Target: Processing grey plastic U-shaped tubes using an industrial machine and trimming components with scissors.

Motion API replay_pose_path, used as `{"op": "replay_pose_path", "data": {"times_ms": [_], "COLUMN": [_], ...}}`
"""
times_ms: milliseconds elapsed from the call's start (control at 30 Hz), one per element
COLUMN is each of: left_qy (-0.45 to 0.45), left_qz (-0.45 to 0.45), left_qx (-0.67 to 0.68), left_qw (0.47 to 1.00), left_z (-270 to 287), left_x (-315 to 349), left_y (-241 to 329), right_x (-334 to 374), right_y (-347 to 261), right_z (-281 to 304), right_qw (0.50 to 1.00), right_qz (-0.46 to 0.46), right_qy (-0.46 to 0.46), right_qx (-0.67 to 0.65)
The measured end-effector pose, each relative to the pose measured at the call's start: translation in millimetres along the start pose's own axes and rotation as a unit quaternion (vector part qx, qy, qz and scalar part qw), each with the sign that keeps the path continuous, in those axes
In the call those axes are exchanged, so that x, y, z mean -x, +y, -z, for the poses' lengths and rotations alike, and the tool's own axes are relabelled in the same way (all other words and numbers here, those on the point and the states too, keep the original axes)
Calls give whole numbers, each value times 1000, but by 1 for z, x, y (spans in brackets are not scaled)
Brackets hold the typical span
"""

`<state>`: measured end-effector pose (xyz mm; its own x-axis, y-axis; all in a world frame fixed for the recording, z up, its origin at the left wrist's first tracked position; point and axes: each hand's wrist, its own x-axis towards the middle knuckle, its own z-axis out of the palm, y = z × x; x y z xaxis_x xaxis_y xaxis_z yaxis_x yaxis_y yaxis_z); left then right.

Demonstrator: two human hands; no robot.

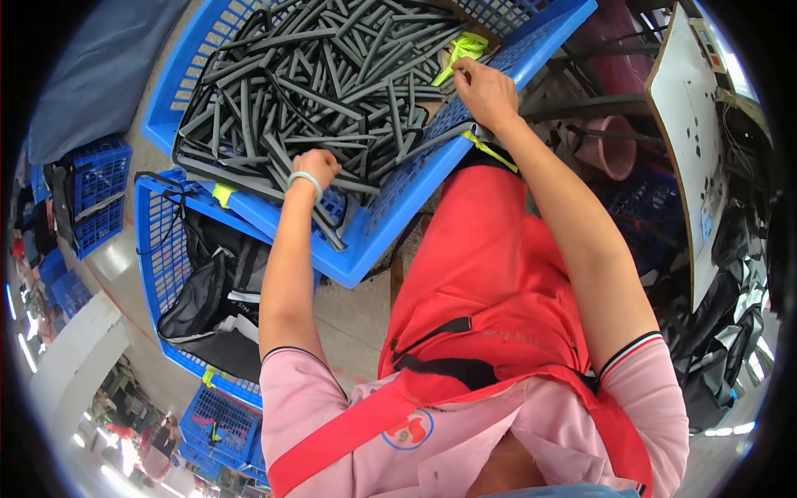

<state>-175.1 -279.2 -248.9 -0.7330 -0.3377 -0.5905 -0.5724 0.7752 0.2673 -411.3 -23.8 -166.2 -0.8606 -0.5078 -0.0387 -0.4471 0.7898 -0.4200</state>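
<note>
The picture's top edge cuts off the far rim of the blue crate, and heaped grey-and-black strips hide most of its floor. By the near rim, whether the curled left hand has hold of a strip cannot be told. Above the right wall, the right hand covers the end of a neon-yellow strap; whether the fingertips pinch it is unclear. The blue crate's near corner overlaps the lower crate, covering part of the black fabric inside. The red apron hides the person's legs; its lettering is too faint to read. Things inside the small blue crates blur together.
</note>
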Motion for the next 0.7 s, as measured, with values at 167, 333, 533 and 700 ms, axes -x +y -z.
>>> {"op": "replay_pose_path", "data": {"times_ms": [167,333,533,700], "left_qy": [-62,85,106,-144], "left_qz": [-24,-131,-127,96], "left_qx": [131,4,-158,-144], "left_qw": [989,988,974,974], "left_z": [-10,-13,-26,-22], "left_x": [-25,-82,-139,-147], "left_y": [17,49,63,22], "right_x": [-1,-3,-5,-6], "right_y": [-2,-5,-6,-5], "right_z": [3,5,8,6], "right_qw": [999,998,998,998], "right_qz": [3,-2,-11,2], "right_qy": [-43,-55,-62,-54], "right_qx": [31,40,11,17]}}
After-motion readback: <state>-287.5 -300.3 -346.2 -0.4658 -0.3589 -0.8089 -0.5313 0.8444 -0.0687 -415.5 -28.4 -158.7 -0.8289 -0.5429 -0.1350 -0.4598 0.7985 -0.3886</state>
